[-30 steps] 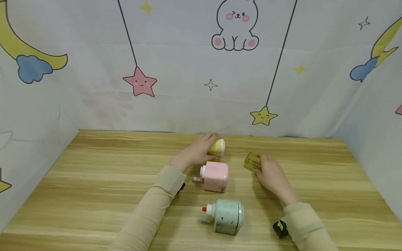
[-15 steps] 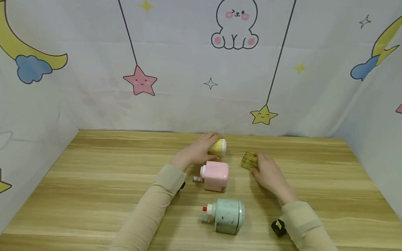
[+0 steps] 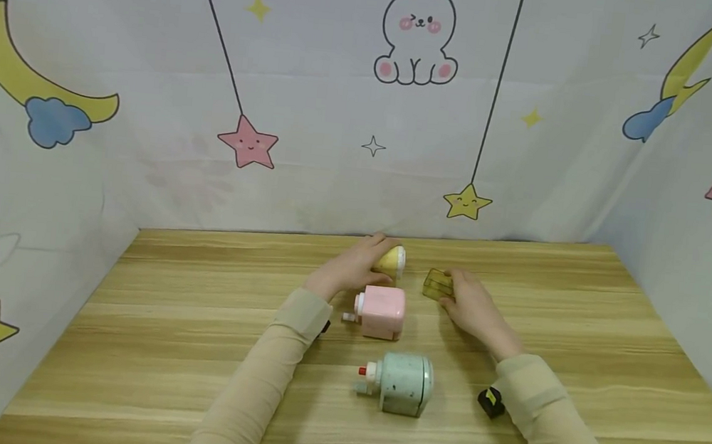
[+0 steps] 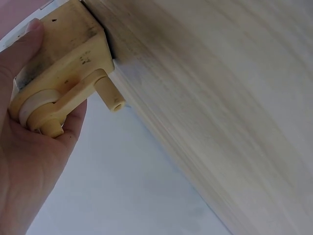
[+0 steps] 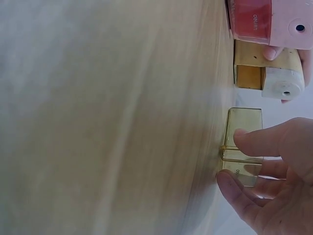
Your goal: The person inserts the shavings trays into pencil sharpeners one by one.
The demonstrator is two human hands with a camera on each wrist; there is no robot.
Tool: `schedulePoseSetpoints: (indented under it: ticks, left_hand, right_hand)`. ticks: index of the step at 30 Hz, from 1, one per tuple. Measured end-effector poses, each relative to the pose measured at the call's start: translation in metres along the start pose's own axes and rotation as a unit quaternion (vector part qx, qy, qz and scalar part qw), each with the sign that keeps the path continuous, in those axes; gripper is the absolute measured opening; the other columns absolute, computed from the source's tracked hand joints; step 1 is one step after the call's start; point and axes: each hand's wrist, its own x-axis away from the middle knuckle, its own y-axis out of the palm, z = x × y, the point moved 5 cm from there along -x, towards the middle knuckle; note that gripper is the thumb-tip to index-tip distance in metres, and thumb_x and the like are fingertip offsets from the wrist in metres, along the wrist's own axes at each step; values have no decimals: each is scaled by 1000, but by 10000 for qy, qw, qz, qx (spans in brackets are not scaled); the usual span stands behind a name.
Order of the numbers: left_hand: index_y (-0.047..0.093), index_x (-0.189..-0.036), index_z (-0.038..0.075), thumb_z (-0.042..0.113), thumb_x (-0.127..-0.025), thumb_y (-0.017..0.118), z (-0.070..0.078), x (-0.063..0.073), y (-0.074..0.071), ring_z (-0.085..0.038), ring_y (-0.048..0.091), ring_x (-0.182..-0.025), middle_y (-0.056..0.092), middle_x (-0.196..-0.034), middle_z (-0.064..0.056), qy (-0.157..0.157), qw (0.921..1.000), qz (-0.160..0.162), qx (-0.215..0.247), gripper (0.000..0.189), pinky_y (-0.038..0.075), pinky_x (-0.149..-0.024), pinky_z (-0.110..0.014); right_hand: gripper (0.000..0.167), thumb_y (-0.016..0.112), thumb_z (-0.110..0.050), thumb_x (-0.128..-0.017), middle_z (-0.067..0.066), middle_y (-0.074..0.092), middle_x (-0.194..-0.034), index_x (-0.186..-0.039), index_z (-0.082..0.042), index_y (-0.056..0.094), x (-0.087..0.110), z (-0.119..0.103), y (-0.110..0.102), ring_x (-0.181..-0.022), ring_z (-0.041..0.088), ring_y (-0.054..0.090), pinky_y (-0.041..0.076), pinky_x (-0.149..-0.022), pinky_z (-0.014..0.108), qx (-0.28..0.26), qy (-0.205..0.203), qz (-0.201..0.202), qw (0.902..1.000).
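Note:
My left hand [image 3: 355, 265] grips a yellow crank pencil sharpener [image 4: 73, 63] near the back of the table. Its crank faces the palm in the left wrist view. Seen from the right wrist, the sharpener's white front has a pencil hole, with an open slot below it. My right hand [image 3: 476, 309] holds a clear yellow shavings drawer [image 5: 242, 120] between thumb and fingers, a short gap to the right of the sharpener. A pink pencil sharpener [image 3: 384, 312] stands just in front of the left hand. Nearer to me stands a pale green one [image 3: 406, 384] with a red-tipped part.
The wooden table [image 3: 188, 363] ends at a printed cloth wall [image 3: 316, 104] close behind both hands. Cloth also rises along the left and right sides. A small black device [image 3: 492, 402] sits by the right sleeve.
The right hand has slid the drawer a little leftward. The left hand and yellow sharpener have shifted slightly right, so the gap between them has narrowed. The pink and green sharpeners stay put.

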Motion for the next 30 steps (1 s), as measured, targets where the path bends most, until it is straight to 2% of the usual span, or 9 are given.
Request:
schedulePoseSetpoints:
  ticks: [14,20,30]
  left_hand:
    - [33,-149,13,31,-89,68,1,-9,2,-26,41,-136,43,-146,-8,119,9997,-125,159,72,35,-115,-39]
    - [36,-147,9,28,-87,70,1,-12,1,-30,41,-136,43,-147,-12,189,9993,-97,316,71,35,-114,-44]
    - [39,-145,9,29,-85,73,4,-17,1,-28,44,-134,44,-146,-9,165,9989,-243,367,72,37,-113,-41]
  right_hand:
    - [50,65,-8,-89,34,51,-129,-130,12,44,-3,-4,1,-120,48,51,41,-104,57,-105,-70,46,9999]
    - [51,65,-8,-89,34,51,-130,-131,11,44,-5,-8,0,-122,47,50,40,-106,56,-160,-110,11,9998]
    - [50,65,-8,-89,33,51,-129,-130,11,45,-8,-9,2,-121,47,50,41,-105,56,-153,-169,13,9997]
